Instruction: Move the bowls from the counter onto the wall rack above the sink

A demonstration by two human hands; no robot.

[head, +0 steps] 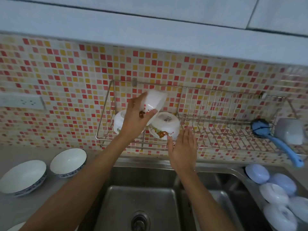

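Left hand (135, 120): grasps tilted bowl (154, 104) over rack (216, 114).
Right hand (183, 147): released, open, near racked bowl (165, 128).
Risk: bowls may knock, chip.

Red, orange and cream mosaic behind white and blue kitchenware

The wall tiles (70, 75) form a mosaic of small red, pink, orange-yellow and cream squares, under plain pale blue-grey cabinets (150, 27). The wire rack (216, 104) is silvery metal. The raised bowl (154, 101) is white with red dots and a brown cartoon figure; the rack bowl (164, 128) beside it is white with a brown bear and small red and green marks. Two counter bowls (68, 162) are white inside with blue patterned rims. The brush (276, 142) is blue with a dark head. The lids (273, 192) are pale blue and white, and the sink (141, 205) is dull steel grey.
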